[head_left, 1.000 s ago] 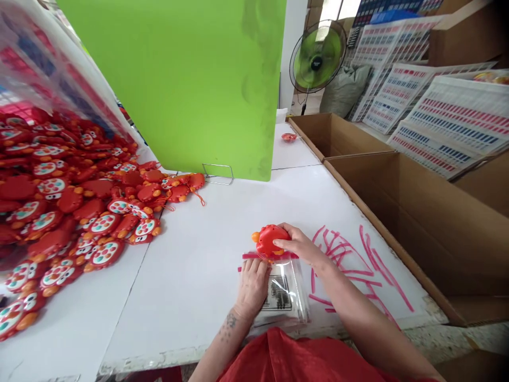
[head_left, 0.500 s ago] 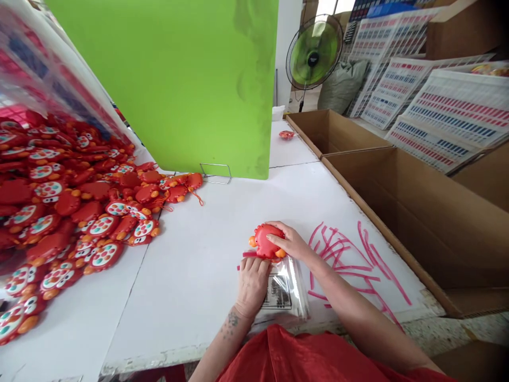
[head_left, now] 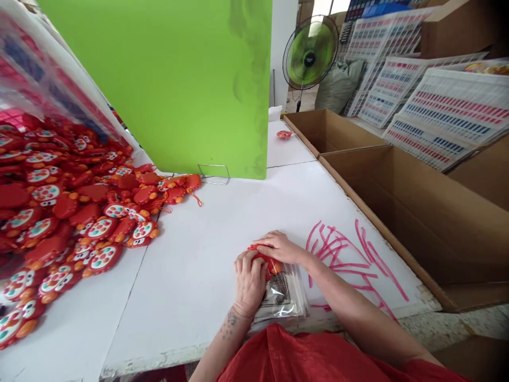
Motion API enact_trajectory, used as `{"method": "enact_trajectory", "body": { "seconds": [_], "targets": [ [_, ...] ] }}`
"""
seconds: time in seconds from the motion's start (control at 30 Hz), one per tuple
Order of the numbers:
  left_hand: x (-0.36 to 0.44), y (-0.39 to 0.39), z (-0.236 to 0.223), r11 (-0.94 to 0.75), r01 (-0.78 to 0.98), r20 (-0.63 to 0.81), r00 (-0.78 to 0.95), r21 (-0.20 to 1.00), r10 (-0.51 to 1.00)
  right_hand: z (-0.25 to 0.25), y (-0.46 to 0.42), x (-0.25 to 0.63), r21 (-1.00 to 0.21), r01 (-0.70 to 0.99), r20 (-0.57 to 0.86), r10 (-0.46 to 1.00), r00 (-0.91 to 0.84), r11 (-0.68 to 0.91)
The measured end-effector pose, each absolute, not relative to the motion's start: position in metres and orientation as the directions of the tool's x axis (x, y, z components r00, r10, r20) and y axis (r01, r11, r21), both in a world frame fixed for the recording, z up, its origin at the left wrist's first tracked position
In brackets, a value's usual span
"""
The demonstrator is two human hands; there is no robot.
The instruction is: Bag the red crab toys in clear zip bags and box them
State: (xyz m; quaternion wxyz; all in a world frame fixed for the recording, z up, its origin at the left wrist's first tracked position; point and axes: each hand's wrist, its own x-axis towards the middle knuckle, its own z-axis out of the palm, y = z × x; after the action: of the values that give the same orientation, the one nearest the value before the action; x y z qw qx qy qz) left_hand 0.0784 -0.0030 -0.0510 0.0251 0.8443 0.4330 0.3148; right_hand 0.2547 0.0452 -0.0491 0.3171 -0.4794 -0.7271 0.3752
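On the table in front of me lies a stack of clear plastic bags [head_left: 286, 302] with dark printing. A red crab-shaped toy [head_left: 273, 269] with orange knobs sits at the top end of the stack, partly inside the uppermost bag. My left hand [head_left: 250, 278] has its fingers curled over the bag's mouth and the toy's left side. From above, my right hand [head_left: 280, 247] grips the toy's upper edge, with the thumb across it. Both hands cover much of the toy.
A heap of similar red toys [head_left: 99, 228] spreads over the left side. Beyond stands a green board [head_left: 191, 95] in a wire holder [head_left: 214, 174]. Open cardboard boxes [head_left: 382, 175] line the right edge. Pink strips [head_left: 338, 249] mark the tabletop; a fan [head_left: 310, 58] stands behind.
My right hand has brought the toy down toward me, and its lower part is now in the bag. My left fingers have moved up onto the toy's side.
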Motion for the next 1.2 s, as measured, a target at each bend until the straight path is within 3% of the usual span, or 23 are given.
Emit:
{"method": "enact_trajectory", "body": {
  "seconds": [0.1,0.33,0.6,0.87,1.0,1.07,1.13,1.2],
  "targets": [
    [0.078,-0.002,-0.052,-0.627,0.688,0.467,0.448,0.365,0.762,-0.048,0.043,0.266,-0.772,0.599,0.084,0.968,-0.236,0.213],
    [0.075,0.011,-0.041,-0.478,0.675,0.258,0.406,0.562,0.877,-0.048,0.013,0.288,-0.766,0.642,-0.016,0.997,-0.070,0.033],
    [0.066,0.023,-0.016,-0.446,0.687,0.097,0.484,0.573,0.870,-0.060,-0.005,0.254,-0.775,0.632,0.035,0.999,0.028,0.009],
    [0.074,0.015,-0.002,-0.333,0.697,-0.049,0.467,0.635,0.883,-0.051,-0.010,0.240,-0.943,0.331,0.086,0.982,0.165,0.027],
    [0.065,0.012,-0.004,-0.309,0.616,0.113,0.336,0.725,0.935,-0.046,-0.011,0.239,-0.991,0.127,0.057,0.985,0.164,0.036],
    [0.059,0.012,-0.010,-0.190,0.537,0.125,0.155,0.822,0.980,-0.045,-0.012,0.239,-0.993,0.097,0.080,0.978,0.193,0.062],
    [0.055,0.012,-0.016,0.009,0.394,-0.024,0.034,0.919,0.999,-0.043,-0.012,0.238,-0.992,0.089,0.109,0.969,0.224,0.091],
    [0.053,0.010,-0.017,0.199,0.239,-0.223,0.076,0.950,0.972,-0.042,-0.013,0.237,-0.992,0.075,0.119,0.963,0.241,0.104]
  ]
}}
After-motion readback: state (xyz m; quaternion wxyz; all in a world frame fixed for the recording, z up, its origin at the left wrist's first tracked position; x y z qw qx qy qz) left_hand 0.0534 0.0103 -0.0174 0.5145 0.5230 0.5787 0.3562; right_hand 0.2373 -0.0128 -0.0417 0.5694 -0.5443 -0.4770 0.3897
